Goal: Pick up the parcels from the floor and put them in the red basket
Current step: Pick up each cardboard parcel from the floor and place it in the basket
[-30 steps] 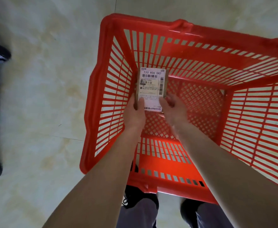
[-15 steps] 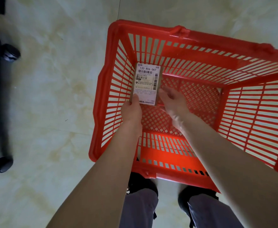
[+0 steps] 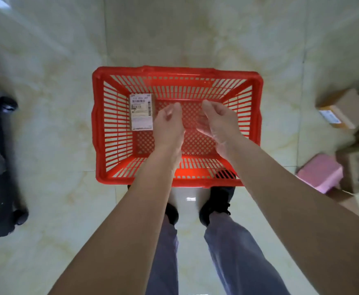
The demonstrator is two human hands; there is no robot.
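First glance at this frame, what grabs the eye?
The red basket on the pale floor, dead centre, just ahead of the person's shoes. Inside it, one labelled parcel lies in the far left corner. The left hand and right hand hover above the basket, fingers loosely curled and holding nothing. At the right edge more parcels wait on the floor, among them a pink parcel and brown cardboard boxes.

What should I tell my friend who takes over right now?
Left hand and right hand: both open, holding nothing, above the red basket.
Done: one labelled parcel lies in the basket's far-left corner.
Left: cardboard parcels and a pink parcel sit on the floor to the right. Pick them up and put them in the basket.
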